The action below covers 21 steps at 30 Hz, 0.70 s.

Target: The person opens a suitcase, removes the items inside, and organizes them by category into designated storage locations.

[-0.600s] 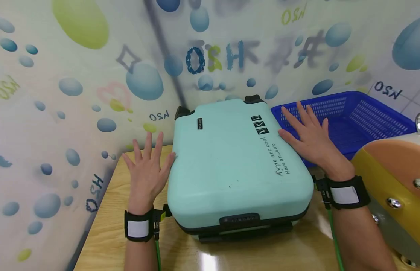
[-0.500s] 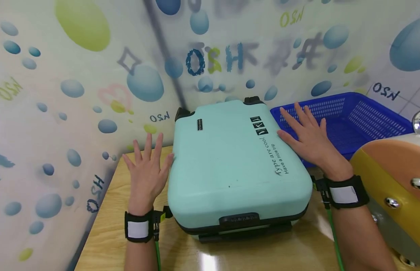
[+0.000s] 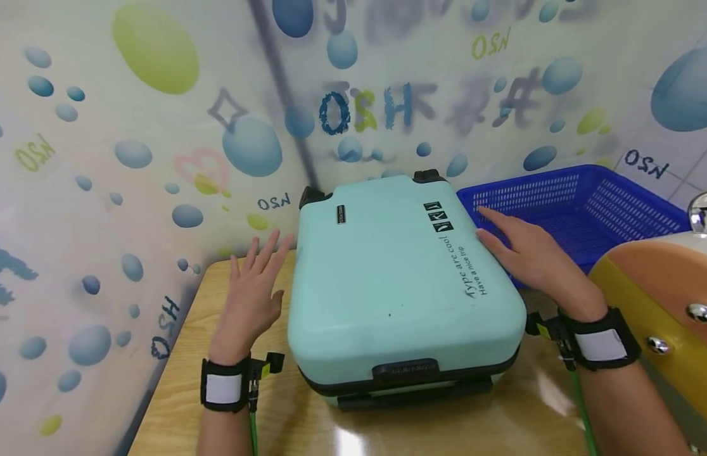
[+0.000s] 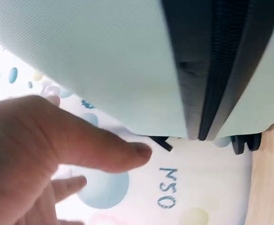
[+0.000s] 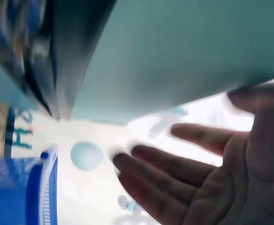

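Observation:
A mint-green hard-shell suitcase lies flat on the wooden table, its black wheels toward the wall and its black combination lock facing me. My left hand is beside its left side, fingers straight and spread, thumb apart from the shell. In the left wrist view the suitcase's dark zipper runs along that side, above the thumb. On the other side my right hand is held at the upper right edge with fingers extended. Its thumb is right at the shell in the right wrist view. Neither hand grips anything.
Behind my right hand a blue plastic basket stands against the patterned wall. A rounded yellow and orange object with shiny metal knobs is close to my right forearm. The wooden table extends left and in front of the suitcase.
My left hand has drawn away from the suitcase's left side and turned. The right hand has turned edge-on, lower along the right side. The head view has shifted slightly; the suitcase stays put.

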Motion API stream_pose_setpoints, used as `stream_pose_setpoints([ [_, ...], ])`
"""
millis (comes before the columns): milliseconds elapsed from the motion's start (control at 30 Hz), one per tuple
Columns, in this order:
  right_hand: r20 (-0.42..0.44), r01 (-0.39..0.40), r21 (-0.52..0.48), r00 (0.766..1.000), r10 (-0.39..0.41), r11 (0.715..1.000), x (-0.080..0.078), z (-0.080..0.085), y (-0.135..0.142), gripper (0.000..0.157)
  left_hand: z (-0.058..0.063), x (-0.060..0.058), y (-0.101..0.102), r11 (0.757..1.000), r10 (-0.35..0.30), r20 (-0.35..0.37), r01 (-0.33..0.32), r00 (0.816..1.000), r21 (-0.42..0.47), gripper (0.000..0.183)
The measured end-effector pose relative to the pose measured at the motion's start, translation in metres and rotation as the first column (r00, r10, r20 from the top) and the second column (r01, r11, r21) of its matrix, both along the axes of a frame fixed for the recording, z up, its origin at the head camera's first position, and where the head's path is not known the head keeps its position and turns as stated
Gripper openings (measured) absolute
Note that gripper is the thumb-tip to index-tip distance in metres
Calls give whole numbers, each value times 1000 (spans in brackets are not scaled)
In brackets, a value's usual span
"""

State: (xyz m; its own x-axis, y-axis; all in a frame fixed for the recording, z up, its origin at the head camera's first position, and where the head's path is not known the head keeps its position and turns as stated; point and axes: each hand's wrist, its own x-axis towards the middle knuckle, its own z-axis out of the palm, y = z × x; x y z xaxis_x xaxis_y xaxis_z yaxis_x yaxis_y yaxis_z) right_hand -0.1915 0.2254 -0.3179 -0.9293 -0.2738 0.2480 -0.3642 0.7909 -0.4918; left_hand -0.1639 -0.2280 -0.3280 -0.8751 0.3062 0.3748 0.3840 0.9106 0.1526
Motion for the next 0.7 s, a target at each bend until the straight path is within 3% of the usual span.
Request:
stream_pose_setpoints([
  [167, 17, -56, 40, 998, 56, 998, 15, -2, 2, 34, -6, -7, 7, 976, -210, -9, 210, 978, 49, 108],
  [267, 145, -147, 50, 980, 138, 988, 25, -2, 5, 32, -7, -7, 10, 961, -263, -7, 263, 965, 88, 109],
  [400, 313, -284, -62, 905, 289, 957, 37, -3, 14, 49, -7, -2, 14, 961, -255, 8, 253, 967, 116, 110],
  [500, 303, -374, -155, 863, 404, 914, 43, -6, 19, 69, -7, 6, 14, 966, -240, 1, 239, 971, 102, 110],
  [600, 257, -433, -208, 841, 476, 877, 44, -10, 19, 80, -5, 21, 14, 973, -217, -5, 217, 976, 78, 110],
  [700, 247, -442, -229, 835, 491, 867, 40, -13, 19, 78, 6, 41, 12, 982, -179, 18, 178, 984, 60, 110],
])
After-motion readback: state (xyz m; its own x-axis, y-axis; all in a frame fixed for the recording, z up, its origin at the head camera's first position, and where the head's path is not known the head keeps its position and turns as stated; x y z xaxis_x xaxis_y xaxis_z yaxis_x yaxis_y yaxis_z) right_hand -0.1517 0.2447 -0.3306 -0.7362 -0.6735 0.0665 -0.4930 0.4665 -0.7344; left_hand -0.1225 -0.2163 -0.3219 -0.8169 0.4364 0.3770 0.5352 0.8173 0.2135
